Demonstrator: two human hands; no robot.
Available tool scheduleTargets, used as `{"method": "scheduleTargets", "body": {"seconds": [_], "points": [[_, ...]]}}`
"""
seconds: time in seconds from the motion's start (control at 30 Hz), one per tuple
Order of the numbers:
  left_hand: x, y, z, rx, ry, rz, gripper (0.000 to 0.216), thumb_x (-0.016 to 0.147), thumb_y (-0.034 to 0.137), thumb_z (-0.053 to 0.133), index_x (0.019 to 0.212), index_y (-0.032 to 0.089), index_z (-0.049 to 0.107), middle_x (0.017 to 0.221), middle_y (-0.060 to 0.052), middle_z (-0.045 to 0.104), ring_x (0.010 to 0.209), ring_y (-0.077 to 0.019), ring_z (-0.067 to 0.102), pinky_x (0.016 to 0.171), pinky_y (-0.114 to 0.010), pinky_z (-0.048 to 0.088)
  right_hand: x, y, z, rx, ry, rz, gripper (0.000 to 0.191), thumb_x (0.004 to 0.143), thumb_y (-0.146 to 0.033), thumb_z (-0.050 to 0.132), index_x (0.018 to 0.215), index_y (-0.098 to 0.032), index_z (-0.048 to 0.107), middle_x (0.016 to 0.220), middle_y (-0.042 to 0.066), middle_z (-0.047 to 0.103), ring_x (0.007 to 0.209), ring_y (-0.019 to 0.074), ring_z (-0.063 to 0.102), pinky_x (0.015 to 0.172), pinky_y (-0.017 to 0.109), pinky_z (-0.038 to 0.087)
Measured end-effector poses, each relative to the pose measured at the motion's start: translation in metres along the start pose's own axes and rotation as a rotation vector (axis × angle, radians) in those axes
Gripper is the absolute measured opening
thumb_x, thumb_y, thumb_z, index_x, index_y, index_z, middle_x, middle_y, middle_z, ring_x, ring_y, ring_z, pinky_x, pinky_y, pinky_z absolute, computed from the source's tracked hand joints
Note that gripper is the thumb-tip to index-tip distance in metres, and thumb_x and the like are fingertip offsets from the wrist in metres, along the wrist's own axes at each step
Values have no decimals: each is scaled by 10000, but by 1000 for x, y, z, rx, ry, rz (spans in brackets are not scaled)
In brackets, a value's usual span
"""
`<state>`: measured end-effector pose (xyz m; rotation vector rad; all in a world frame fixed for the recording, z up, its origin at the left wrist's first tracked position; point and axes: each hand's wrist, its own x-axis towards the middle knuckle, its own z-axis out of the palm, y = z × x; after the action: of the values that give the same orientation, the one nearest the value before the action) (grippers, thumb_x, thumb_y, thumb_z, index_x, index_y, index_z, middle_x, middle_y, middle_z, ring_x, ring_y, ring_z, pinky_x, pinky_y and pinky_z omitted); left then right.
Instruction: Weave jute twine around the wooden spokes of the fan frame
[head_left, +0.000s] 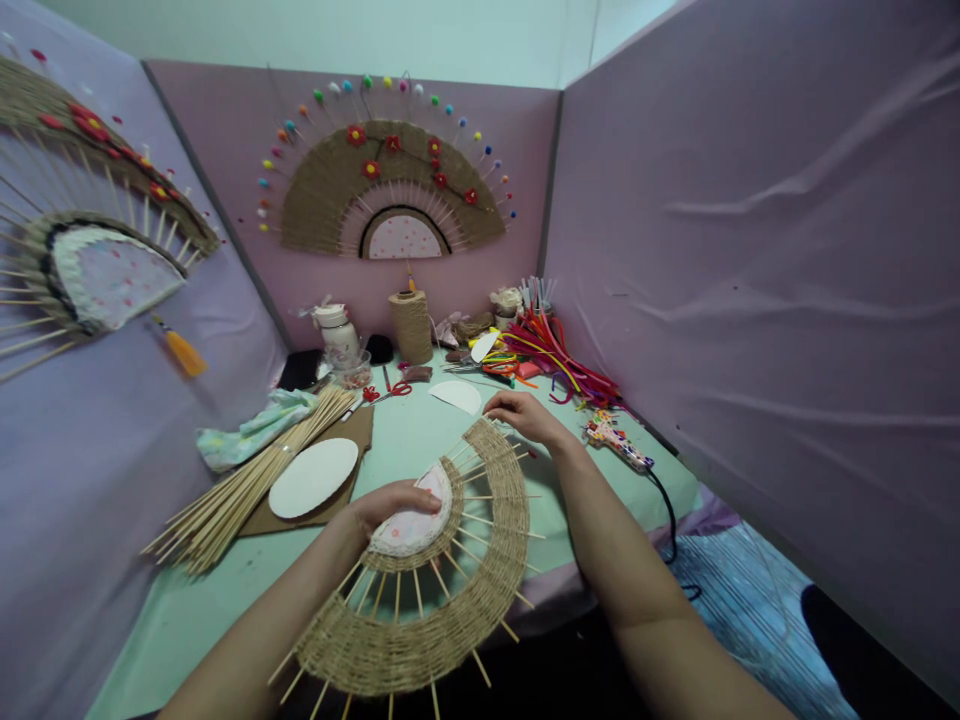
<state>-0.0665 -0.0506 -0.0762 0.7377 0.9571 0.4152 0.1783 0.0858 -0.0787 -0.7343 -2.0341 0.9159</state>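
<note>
A half-round fan (pixel 420 650) of wooden sticks woven with twine is held over the table's near edge, its curved side toward me. My left hand (pixel 394 505) grips its patterned white centre piece (pixel 405 530), thumb on top and the other fingers hidden beneath. At the fan's upper right end, my right hand (pixel 517 412) has its fingers pinched together by the woven band's edge. Whatever lies between those fingertips, perhaps the twine or a stick end, is too small to make out. Bare stick ends stick out past the outer band.
Left are a bundle of sticks (pixel 255 480) and a white oval card (pixel 313 478) on cardboard. Behind stand a twine spool (pixel 411 328), a white bottle (pixel 337 335) and red scissors (pixel 397 390). Pipe cleaners (pixel 555 350) and a corded glue gun (pixel 619 443) lie right. Finished fans (pixel 322 190) hang on the partitions.
</note>
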Motion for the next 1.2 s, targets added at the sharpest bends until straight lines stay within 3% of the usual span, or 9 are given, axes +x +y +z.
{"method": "scheduleTargets", "body": {"seconds": [0.2, 0.4, 0.67, 0.93, 1.2], "points": [[1, 0, -1, 43, 68, 20, 127, 663, 164, 638, 730, 79, 705, 608, -109, 688, 509, -190, 593, 493, -272, 453, 1, 7, -2, 13, 9, 68, 164, 748, -315, 627, 727, -159, 672, 677, 18, 636, 630, 128, 541, 615, 243, 426], [2, -1, -5, 67, 54, 20, 101, 657, 178, 659, 698, 92, 692, 620, -109, 688, 520, -193, 580, 499, -280, 435, 2, 3, 2, 21, -35, 45, 152, 760, -285, 586, 735, -158, 666, 699, 22, 646, 654, 132, 549, 638, 246, 423], [1, -2, 5, 150, 85, -28, 108, 659, 152, 606, 702, 106, 694, 620, -113, 682, 510, -188, 576, 501, -287, 428, 0, -2, 2, -48, 53, 23, 129, 724, -285, 656, 686, -162, 652, 667, 8, 633, 620, 121, 521, 605, 239, 393], [10, 0, 2, -8, 69, -25, 192, 653, 226, 662, 765, 71, 673, 640, -98, 701, 528, -179, 632, 528, -266, 499, 0, -5, 3, 9, 148, -7, 189, 749, -346, 645, 698, -164, 629, 667, 8, 606, 609, 118, 495, 579, 239, 380], [10, 0, 3, -127, 10, 79, 247, 629, 228, 728, 803, 80, 635, 655, -95, 705, 535, -185, 656, 528, -273, 527, -1, -9, -1, 12, 180, 39, 205, 785, -358, 592, 737, -162, 624, 677, 2, 589, 609, 115, 472, 595, 245, 368]]}}
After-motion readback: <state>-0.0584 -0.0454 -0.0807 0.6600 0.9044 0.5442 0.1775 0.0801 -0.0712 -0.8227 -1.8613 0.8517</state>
